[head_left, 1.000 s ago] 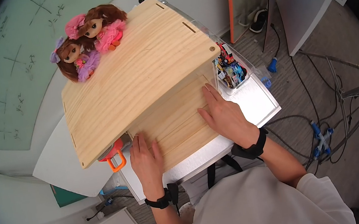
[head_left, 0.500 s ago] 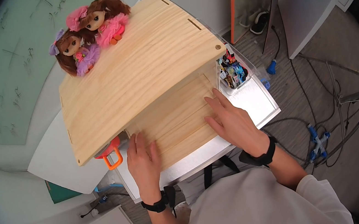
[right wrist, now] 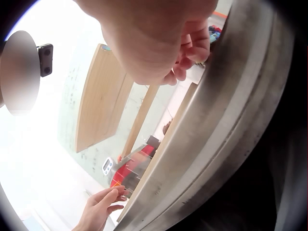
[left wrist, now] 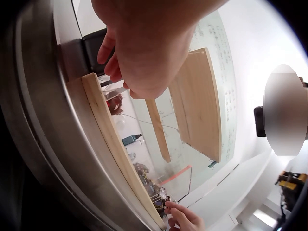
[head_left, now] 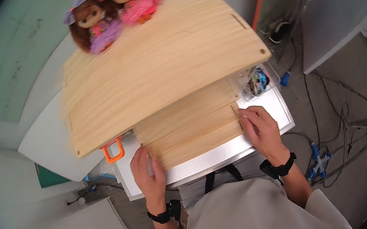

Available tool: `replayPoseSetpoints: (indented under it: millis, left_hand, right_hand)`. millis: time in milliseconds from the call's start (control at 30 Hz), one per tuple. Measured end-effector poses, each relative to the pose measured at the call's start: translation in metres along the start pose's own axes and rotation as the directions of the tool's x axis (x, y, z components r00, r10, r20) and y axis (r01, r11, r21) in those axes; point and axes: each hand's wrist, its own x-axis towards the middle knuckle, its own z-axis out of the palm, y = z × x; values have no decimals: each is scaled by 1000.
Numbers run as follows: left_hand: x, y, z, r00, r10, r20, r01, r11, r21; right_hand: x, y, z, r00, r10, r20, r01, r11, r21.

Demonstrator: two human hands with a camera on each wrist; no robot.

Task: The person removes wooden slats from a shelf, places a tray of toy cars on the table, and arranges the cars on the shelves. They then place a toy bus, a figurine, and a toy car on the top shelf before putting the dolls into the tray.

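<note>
A wooden shelf has a wide upper board [head_left: 162, 65] over a lower board [head_left: 196, 134] resting on the shiny metal tabletop. My left hand [head_left: 149, 174] is at the left end of the lower board, fingers pointing forward along its edge. At the opposite end, my right hand [head_left: 264, 133] has its fingers loosely bent, fingertips right at the board's edge close to a slot. In the left wrist view, the fingertips of the right hand [left wrist: 185, 216] show near the far end of the lower board. A narrow wooden rail [left wrist: 159, 132] crosses between the boards.
Two dolls, in a purple dress [head_left: 102, 34] and a pink dress [head_left: 141, 7], sit on the upper board. A clear bin [head_left: 259, 84] of small colourful things stands on the right. An orange handle [head_left: 113, 151] juts out on the left. Cables lie on the floor at right.
Both hands have drawn back toward the body and moved outward from the top of the lower board to its ends. The head view has shifted, so the shelf appears farther right.
</note>
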Motion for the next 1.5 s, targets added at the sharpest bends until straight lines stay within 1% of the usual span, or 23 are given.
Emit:
replayPoseSetpoints:
  millis: [67, 100, 133, 200, 233, 267, 333, 367, 400, 467, 500, 567, 600, 733, 800, 933, 1000, 1067, 1200, 1400, 1500]
  left_hand:
    - [6, 2, 1, 996, 87, 36, -87, 996, 2]
    - [7, 6, 0, 997, 31, 70, -28, 999, -37]
    - [11, 5, -1, 998, 27, 61, -25, 999, -32]
    - [15, 8, 2, 995, 43, 88, -41, 999, -18]
    - [17, 9, 3, 993, 47, 112, -48, 999, 3]
    - [19, 12, 3, 991, 54, 120, -53, 998, -16]
    - [23, 16, 5, 990, 19, 138, -21, 1000, 18]
    - [26, 16, 7, 988, 64, 138, -70, 997, 36]
    - [28, 18, 8, 987, 74, 145, -79, 997, 26]
    - [33, 21, 8, 985, 52, 163, -61, 997, 49]
    - [36, 22, 8, 984, 59, 169, -68, 997, 48]
    - [39, 24, 9, 977, 24, 210, -39, 997, 69]
    - [40, 25, 9, 976, 29, 215, -45, 997, 70]
    - [47, 29, 12, 975, 8, 222, -30, 995, 94]
    - [49, 31, 13, 974, 4, 225, -27, 995, 98]
    - [54, 33, 16, 972, -5, 235, -30, 989, 147]
    - [55, 32, 18, 969, -6, 247, -33, 988, 153]
    - [55, 29, 20, 969, -24, 248, -14, 988, 153]
    - [55, 28, 20, 967, -24, 253, -21, 984, 174]
    - [52, 27, 19, 966, -17, 257, -33, 981, 189]
    - [51, 28, 19, 965, -38, 261, -6, 986, 165]
  right_hand:
    - [6, -7, 5, 997, 76, -3, -76, 997, -27]
    - [7, -3, 8, 998, 67, 11, -67, 997, -43]
    - [11, -6, 11, 998, 58, 14, -57, 998, -38]
    - [12, -10, 10, 993, 112, 31, -112, 993, -28]
    - [12, -6, 12, 998, 67, 19, -66, 997, -45]
    - [13, -5, 12, 999, 36, 26, -33, 996, -81]
    - [15, -9, 11, 998, 33, 45, -29, 995, -93]
    - [16, -10, 11, 998, 25, 52, -19, 994, -109]
    - [17, -11, 10, 998, 34, 44, -29, 993, -119]
    - [20, -14, 10, 995, 46, 93, -31, 987, -155]
    - [21, -15, 11, 994, 48, 94, -32, 986, -164]
    - [23, -19, 10, 991, 73, 110, -52, 982, -181]
    - [23, -20, 10, 987, 92, 132, -64, 978, -198]
    - [25, -24, 16, 986, 103, 131, -70, 969, -236]
    - [27, -22, 18, 986, 83, 144, -44, 967, -253]
    - [30, -21, 23, 988, 93, 126, -57, 962, -268]
    - [30, -18, 24, 992, 65, 112, -31, 959, -283]
    - [29, -20, 24, 989, 87, 117, -52, 959, -278]
    - [28, -23, 23, 986, 110, 129, -71, 959, -273]
    - [25, -22, 23, 991, 73, 109, -41, 961, -273]
    - [25, -24, 21, 986, 102, 133, -62, 960, -273]
